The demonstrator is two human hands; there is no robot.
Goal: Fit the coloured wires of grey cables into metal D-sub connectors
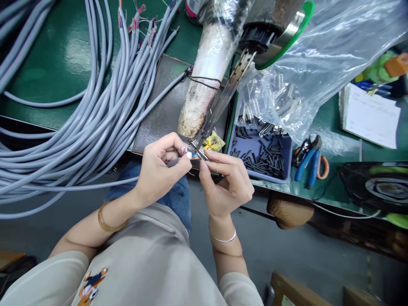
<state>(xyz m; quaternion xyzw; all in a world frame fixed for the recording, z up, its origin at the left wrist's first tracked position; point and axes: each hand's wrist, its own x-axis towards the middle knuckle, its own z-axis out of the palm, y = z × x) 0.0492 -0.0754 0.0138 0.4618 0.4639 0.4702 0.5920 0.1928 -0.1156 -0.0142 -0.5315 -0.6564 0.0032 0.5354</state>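
My left hand pinches the stripped end of a grey cable, where thin coloured wires show. Between thumb and fingers, my right hand holds a small metal connector against the wire ends. The dark tip of a soldering tool comes down from above onto the connector. Beside that tool is a thick white wrapped tube, its stained end just above my left fingers. A small yellow piece lies behind my right fingertips.
Many grey cables cover the left side. A blue tray holds black sleeves, with a plastic bag of connectors over its back. Right of it are blue-handled pliers, a paper pad and a black fan-like object.
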